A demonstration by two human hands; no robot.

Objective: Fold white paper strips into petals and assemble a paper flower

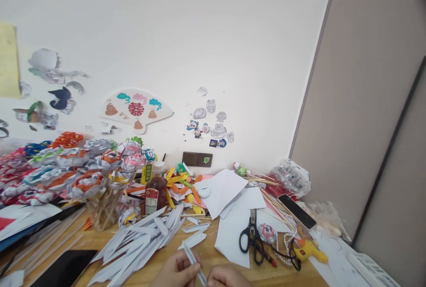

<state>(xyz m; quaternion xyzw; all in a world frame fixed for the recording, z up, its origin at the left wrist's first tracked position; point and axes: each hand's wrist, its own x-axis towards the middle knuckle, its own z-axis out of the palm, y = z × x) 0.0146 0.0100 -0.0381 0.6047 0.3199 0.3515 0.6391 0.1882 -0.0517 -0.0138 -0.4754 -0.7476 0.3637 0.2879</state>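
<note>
At the bottom middle, my left hand (179, 270) pinches a narrow folded white paper strip (191, 256) between thumb and fingers, its upper end tilted to the left. My right hand (228, 277) is closed at the strip's lower end, fingers curled; the frame edge cuts off part of both hands. Just left of them lies a loose pile of folded white paper strips (143, 242). To the right, black-handled scissors (252, 238) rest on white paper sheets (233, 233), beside a pink-and-white paper flower (267, 233).
Paper flowers (73, 158) crowd the left, some in a clear container (100, 209). A brown glue bottle (155, 191) stands behind the strips. Two phones (65, 268) (297, 210), a yellow glue gun (309, 251), wooden sticks (266, 176) and a power strip (371, 271) lie around.
</note>
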